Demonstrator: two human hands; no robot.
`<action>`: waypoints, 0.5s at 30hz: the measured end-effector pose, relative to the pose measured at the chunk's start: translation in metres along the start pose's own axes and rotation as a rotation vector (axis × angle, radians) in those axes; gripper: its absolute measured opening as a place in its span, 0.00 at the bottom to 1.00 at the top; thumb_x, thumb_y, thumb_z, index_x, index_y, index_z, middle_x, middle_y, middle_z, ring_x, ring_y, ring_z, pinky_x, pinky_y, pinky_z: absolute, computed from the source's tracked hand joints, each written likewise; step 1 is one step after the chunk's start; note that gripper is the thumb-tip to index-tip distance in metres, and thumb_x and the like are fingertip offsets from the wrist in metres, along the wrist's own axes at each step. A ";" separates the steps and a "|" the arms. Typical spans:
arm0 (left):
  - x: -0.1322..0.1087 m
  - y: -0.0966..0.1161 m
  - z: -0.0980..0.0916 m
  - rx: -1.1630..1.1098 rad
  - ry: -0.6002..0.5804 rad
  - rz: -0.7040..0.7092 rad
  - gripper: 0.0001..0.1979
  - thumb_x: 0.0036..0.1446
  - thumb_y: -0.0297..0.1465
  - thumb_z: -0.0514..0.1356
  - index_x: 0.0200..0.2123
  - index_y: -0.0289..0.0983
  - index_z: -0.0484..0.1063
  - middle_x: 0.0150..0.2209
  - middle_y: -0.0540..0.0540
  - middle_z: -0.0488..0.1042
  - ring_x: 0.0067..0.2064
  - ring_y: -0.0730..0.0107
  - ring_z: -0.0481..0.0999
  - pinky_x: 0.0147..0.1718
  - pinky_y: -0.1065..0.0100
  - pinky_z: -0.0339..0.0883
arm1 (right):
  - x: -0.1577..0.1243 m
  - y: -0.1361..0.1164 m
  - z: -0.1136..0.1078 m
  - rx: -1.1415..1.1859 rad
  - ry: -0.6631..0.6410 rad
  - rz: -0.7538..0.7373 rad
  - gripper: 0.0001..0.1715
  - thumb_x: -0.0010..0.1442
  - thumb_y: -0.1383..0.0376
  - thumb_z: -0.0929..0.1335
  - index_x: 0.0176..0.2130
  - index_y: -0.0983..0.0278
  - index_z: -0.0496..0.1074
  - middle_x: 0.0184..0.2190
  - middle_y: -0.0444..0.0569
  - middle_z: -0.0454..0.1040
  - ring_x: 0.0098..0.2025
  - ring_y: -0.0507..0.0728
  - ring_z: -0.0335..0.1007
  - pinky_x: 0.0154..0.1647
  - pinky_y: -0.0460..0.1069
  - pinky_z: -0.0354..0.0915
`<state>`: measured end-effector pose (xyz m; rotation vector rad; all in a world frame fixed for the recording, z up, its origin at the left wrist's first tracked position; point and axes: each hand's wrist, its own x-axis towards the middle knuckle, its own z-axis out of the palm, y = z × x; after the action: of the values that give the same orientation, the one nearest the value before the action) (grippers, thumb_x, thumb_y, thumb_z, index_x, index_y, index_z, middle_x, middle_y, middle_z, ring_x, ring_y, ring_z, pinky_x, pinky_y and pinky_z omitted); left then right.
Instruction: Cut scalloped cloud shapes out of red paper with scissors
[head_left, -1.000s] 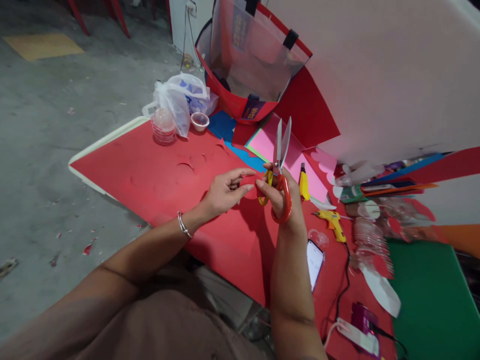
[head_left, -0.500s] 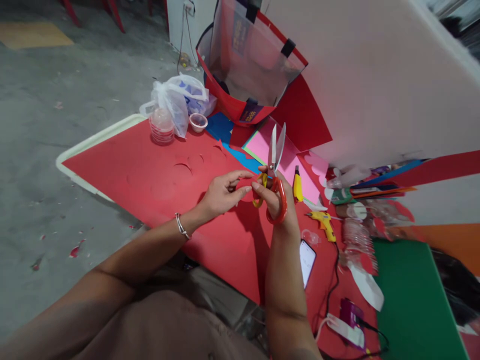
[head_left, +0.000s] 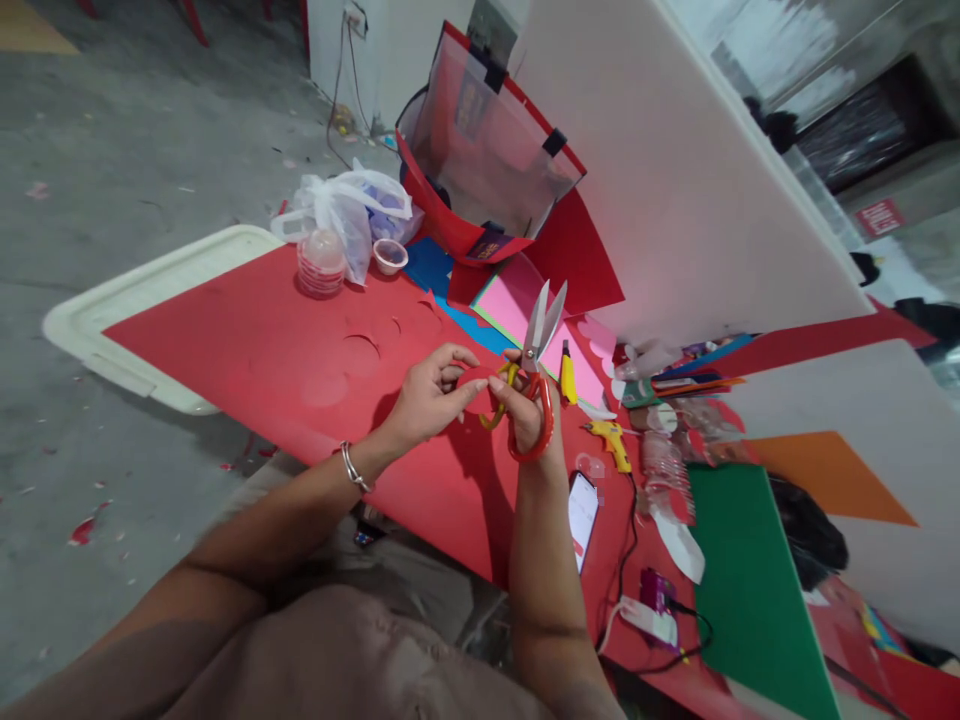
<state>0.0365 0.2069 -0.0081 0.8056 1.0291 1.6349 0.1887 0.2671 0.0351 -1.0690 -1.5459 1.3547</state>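
Red paper lay below the scissors; beside their handles, the left hand and scissors-gripping right hand both pinched one red disc.

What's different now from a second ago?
The head view has swung right, so more of the orange sheet and black bag shows; table items sit further left in the picture. Nothing was visibly taken up or let go: the left hand still pinches the red paper piece, the right hand the open scissors. Glue gun and phone stayed put.
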 end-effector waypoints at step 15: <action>-0.034 0.004 -0.011 -0.171 0.119 -0.195 0.23 0.48 0.46 0.80 0.35 0.38 0.77 0.28 0.54 0.72 0.23 0.79 0.63 0.18 0.75 0.59 | -0.038 0.010 0.031 0.001 0.097 -0.017 0.31 0.57 0.55 0.80 0.57 0.59 0.77 0.34 0.41 0.72 0.33 0.54 0.71 0.31 0.49 0.70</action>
<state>0.0348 0.1713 -0.0093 0.4835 1.0014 1.5923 0.1722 0.2220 0.0208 -1.1030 -1.4802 1.2733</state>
